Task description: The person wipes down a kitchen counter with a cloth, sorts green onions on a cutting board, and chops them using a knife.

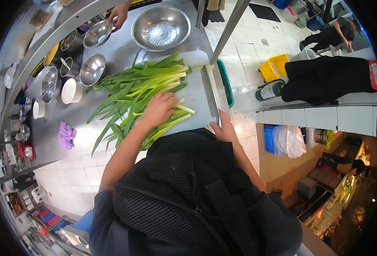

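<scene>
A big bunch of long green onions (133, 87) lies across the white cutting board (199, 111), pale ends toward the right. My left hand (159, 107) rests on the stalks, its fingers curled over a few of them. At the board's right edge, my right hand (226, 127) is closed around the handle of a large knife (209, 91). The blade points away from me along that edge, and its handle is mostly hidden in my hand. A pale cut piece lies beside the blade near its far end.
A wide metal bowl (160, 29) stands beyond the board. Another person's hand (119, 16) holds a metal colander (99, 33). Small bowls (93, 69) and a purple cloth (67, 135) are on the left. A green bin (225, 83) sits below the board's right edge.
</scene>
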